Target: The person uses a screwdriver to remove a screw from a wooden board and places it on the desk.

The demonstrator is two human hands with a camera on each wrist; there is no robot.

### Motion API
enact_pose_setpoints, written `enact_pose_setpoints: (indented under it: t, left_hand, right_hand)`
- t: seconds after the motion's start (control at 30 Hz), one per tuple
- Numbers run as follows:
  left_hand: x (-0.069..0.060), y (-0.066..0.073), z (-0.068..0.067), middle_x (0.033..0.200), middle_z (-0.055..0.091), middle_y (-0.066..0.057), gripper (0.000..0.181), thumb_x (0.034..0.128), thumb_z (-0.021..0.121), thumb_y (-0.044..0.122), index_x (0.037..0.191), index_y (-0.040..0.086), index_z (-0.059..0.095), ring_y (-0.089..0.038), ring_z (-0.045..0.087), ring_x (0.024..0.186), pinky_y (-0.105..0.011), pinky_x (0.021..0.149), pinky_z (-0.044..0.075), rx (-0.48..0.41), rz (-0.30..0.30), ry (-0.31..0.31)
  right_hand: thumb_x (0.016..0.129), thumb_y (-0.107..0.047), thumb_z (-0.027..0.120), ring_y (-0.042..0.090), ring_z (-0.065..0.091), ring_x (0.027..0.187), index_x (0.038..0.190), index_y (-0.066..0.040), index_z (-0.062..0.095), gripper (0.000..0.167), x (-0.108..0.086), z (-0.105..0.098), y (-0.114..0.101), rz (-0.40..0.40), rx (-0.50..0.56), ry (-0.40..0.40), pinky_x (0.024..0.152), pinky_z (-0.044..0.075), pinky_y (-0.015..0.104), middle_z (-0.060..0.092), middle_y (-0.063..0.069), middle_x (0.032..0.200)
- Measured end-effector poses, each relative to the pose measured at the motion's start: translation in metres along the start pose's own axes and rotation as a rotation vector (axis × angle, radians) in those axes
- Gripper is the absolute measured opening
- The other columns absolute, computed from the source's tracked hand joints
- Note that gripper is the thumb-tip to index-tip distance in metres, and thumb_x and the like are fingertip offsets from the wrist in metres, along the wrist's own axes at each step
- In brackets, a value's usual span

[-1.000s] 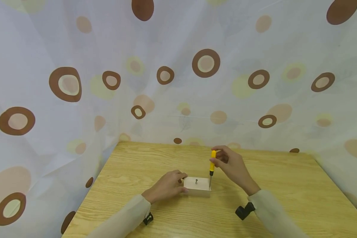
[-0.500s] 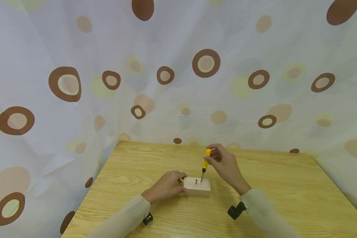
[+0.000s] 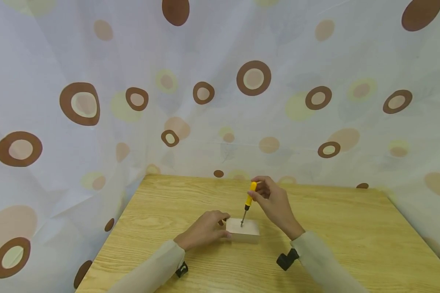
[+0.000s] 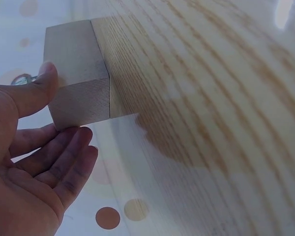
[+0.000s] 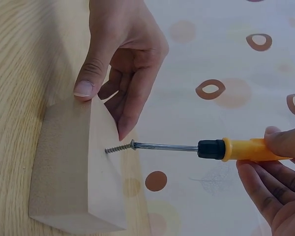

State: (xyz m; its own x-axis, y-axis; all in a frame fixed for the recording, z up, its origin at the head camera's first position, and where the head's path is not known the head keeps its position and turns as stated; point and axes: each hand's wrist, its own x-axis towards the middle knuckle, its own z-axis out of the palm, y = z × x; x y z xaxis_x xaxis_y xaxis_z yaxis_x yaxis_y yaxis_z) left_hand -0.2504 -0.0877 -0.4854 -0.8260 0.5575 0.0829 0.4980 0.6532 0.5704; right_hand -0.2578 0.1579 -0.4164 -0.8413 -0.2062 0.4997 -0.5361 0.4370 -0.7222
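A pale wooden block lies on the table, and a threaded screw stands partly sunk in its top face. My left hand grips the block's left end, thumb on the near side and fingers at the far side. Between the thumb and fingers of my right hand is the yellow handle of a screwdriver, tilted with its top to the right. In the right wrist view the tip of the screwdriver meets the screw head.
The wood-grain table extends around the block on all sides. Behind it and at the left hangs a white curtain with brown and yellow spots. A black wrist device hangs under the right sleeve, another by the left.
My right hand has moved left with the screwdriver, from the block's right edge to the screw, and the screwdriver now leans more. The left hand and the block have stayed in place.
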Motion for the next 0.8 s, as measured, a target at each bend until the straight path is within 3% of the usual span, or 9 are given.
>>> enact_pose_setpoints:
  t: [0.2,0.57,0.67,0.8]
  left_hand:
    - [0.0008,-0.0005,0.0012,0.125,0.069,-0.005,0.06,0.0886,0.08,0.037,0.136,0.004,0.065,-0.014,0.067,0.103,-0.024,0.084,0.055,0.014,0.015,-0.006]
    - [0.0013,-0.0013,0.0,0.126,0.069,-0.007,0.058,0.0899,0.08,0.037,0.135,0.004,0.065,-0.015,0.067,0.103,-0.024,0.084,0.055,0.031,0.025,-0.007]
    - [0.0021,-0.0015,-0.0004,0.125,0.069,-0.007,0.058,0.0892,0.081,0.037,0.135,0.004,0.066,-0.015,0.067,0.102,-0.025,0.084,0.055,0.028,0.022,-0.005]
    - [0.0027,-0.0015,0.0005,0.124,0.07,-0.006,0.058,0.0891,0.081,0.035,0.135,0.004,0.066,-0.014,0.067,0.102,-0.024,0.084,0.054,0.033,0.017,-0.004]
  right_hand:
    - [0.095,-0.012,0.075,0.014,0.068,0.079,0.127,-0.012,0.061,0.035,-0.0012,0.0031,0.0012,-0.026,-0.032,0.012,0.069,0.058,0.026,0.07,0.003,0.098]
    - [0.091,-0.009,0.078,0.011,0.07,0.085,0.12,-0.014,0.063,0.033,0.0013,0.0049,-0.0023,-0.278,-0.079,-0.055,0.075,0.059,0.027,0.072,-0.003,0.097]
    - [0.094,-0.011,0.075,0.013,0.071,0.083,0.118,-0.015,0.064,0.027,0.0025,0.0046,-0.004,-0.274,-0.072,-0.062,0.074,0.059,0.028,0.072,-0.002,0.094]
    - [0.096,-0.013,0.073,0.015,0.072,0.08,0.116,-0.013,0.067,0.021,0.0028,0.0036,-0.0049,-0.211,-0.068,-0.054,0.073,0.059,0.03,0.073,-0.003,0.093]
